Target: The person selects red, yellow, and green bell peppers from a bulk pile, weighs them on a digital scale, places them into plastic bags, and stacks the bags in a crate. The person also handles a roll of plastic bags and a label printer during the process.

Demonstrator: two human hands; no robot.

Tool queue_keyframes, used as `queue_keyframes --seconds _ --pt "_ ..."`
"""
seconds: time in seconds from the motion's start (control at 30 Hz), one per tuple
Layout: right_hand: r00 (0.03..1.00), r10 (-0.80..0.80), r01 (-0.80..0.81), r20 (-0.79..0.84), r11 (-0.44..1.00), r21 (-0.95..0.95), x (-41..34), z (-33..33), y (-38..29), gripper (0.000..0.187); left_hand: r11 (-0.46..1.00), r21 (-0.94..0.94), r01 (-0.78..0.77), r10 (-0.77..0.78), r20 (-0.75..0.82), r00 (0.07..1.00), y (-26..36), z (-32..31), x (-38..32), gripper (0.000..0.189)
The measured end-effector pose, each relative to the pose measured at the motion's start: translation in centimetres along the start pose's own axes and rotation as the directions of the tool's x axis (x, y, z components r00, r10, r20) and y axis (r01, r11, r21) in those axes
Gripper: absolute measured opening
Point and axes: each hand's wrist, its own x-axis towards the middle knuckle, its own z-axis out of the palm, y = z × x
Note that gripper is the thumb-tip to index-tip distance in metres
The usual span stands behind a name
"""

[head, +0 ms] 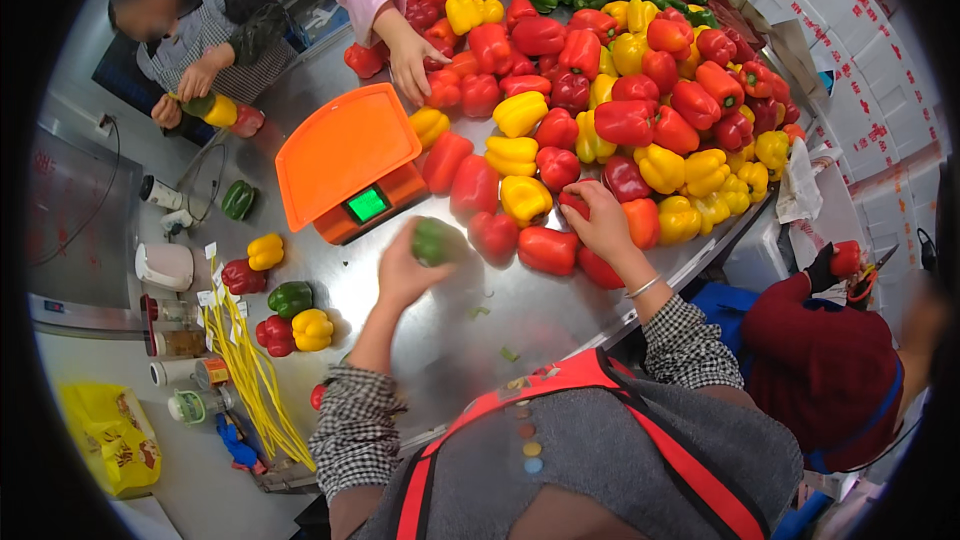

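Note:
My left hand is wrapped around a green bell pepper, blurred by motion, above the bare steel in front of the orange scale. The scale's tray holds nothing, and its small display glows green. At the near edge of the pepper heap, the fingers of my right hand curl over a red bell pepper, which they partly hide. Beside that hand lie a yellow bell pepper, another red one and an orange-red one.
A co-worker's hand reaches into the heap from across the steel table. Another person holds stacked peppers at left. At right, a person holds a red pepper and scissors. Yellow ties and jars line the left.

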Motion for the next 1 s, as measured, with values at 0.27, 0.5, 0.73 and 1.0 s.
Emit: queue_keyframes --seconds 0.27,0.5,0.73,1.0 --pt "0.898 -0.346 0.38 0.272 0.921 -0.086 0.9 8.2 -4.2 0.059 0.898 0.37 0.236 0.024 -0.579 0.815 -0.7 -9.6 10.4 0.078" --pt "0.839 -0.364 0.388 0.405 0.921 0.023 4.1 8.5 -6.6 0.065 0.959 0.24 0.15 0.02 -0.589 0.808 -5.5 -10.8 13.2 0.099" --pt "0.88 -0.474 0.475 -0.033 0.874 0.099 17.1 14.6 -15.3 0.07 0.995 0.066 0.077 -0.007 -0.714 0.7 -5.9 -8.2 11.6 0.097" --pt "0.934 -0.333 0.318 0.128 0.94 0.124 21.7 14.3 -7.8 0.07 0.988 0.153 -0.011 0.131 -0.804 0.58 -7.6 -0.9 1.9 0.084"
